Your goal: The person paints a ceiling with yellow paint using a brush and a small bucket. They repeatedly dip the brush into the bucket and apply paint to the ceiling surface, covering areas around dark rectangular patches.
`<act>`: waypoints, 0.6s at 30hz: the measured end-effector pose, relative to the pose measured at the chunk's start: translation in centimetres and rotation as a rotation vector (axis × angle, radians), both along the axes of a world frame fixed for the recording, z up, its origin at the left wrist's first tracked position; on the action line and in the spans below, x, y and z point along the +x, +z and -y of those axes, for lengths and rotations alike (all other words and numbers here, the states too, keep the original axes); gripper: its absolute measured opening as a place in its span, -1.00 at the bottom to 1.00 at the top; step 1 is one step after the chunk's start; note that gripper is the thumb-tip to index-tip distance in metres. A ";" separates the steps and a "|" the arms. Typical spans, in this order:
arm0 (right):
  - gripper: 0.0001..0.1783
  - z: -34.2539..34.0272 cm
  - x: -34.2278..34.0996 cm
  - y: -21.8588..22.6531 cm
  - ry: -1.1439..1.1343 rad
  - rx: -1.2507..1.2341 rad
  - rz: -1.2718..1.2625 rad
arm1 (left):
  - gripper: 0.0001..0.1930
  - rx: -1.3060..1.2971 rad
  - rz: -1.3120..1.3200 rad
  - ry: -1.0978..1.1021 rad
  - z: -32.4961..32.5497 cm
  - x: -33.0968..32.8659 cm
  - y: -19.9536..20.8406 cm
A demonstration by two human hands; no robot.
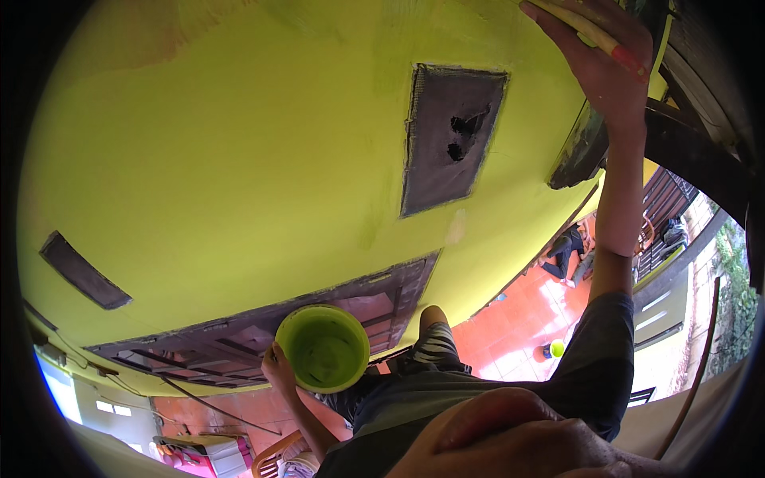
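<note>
My right hand (pixel 612 68) is raised to the top right, close to a yellow-green wall (pixel 263 183). Its fingers are closed around a paintbrush (pixel 586 30), whose pale wooden handle has a red end. The bristles are out of sight. Low in front of my body, my left hand (pixel 276 368) grips the left edge of a round green bucket (pixel 364 350). Green paint coats the bucket's inside; how much it holds is hard to tell.
A dark mesh vent (pixel 446 151) with torn holes sits in the wall, above a dark window frame (pixel 231 338). A dark beam (pixel 701 151) stands at right. Far below on orange tiles (pixel 510 319) are another person (pixel 567 248), a small green container (pixel 557 349) and a chair (pixel 275 456).
</note>
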State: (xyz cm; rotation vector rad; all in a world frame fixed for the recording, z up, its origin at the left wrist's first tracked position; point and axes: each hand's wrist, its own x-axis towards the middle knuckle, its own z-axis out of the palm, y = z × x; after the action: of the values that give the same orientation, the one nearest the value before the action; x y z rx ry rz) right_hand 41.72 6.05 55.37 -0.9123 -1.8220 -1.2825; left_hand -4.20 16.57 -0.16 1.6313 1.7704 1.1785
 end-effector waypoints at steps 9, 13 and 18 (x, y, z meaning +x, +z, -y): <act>-0.55 -2.2 0.7 -3.2 -0.091 0.119 0.106 | -0.60 0.008 -0.029 -0.009 0.6 0.0 0.7; -0.64 -0.6 -1.7 -5.5 -0.069 0.052 0.194 | -0.62 0.130 0.019 0.010 0.7 0.6 1.2; -0.70 -0.4 0.1 -4.6 0.040 -0.137 -0.016 | -0.63 -0.054 -0.041 0.014 0.9 0.2 1.6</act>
State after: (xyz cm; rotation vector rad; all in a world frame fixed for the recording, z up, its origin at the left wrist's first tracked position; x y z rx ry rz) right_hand 41.81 6.40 50.82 -0.9510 -1.9244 -1.1337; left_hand -3.99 15.63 1.43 1.6253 1.8261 1.1008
